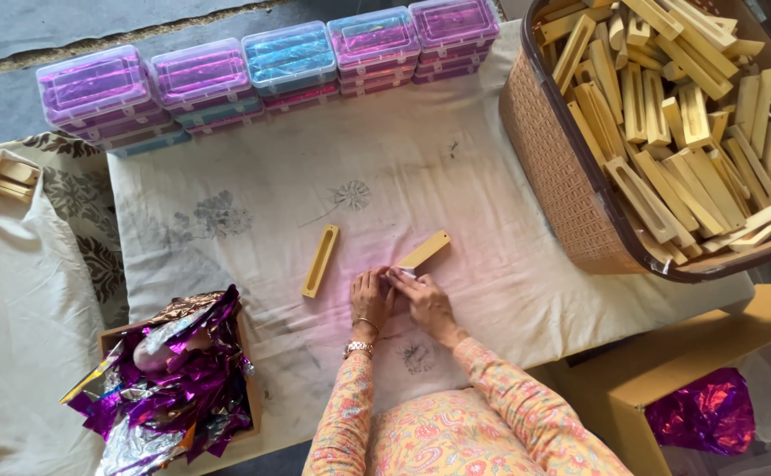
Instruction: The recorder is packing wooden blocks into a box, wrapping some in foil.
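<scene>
My left hand (370, 298) and my right hand (422, 301) meet at the near middle of a white cloth-covered table (491, 220). Both hold the near end of a long yellow wooden piece (424, 250), which points up and to the right. Something small and pale sits between my fingertips; I cannot tell what it is. A second yellow wooden piece with a slot (320, 260) lies flat on the cloth just left of my left hand, untouched.
A brown woven basket (548, 167) full of several yellow wooden pieces stands at the right. Stacked clear plastic boxes with purple and blue contents (200, 75) line the far edge. A box of purple and silver foil wrappers (170, 375) sits near left. A cardboard box with purple foil (703, 410) is at lower right.
</scene>
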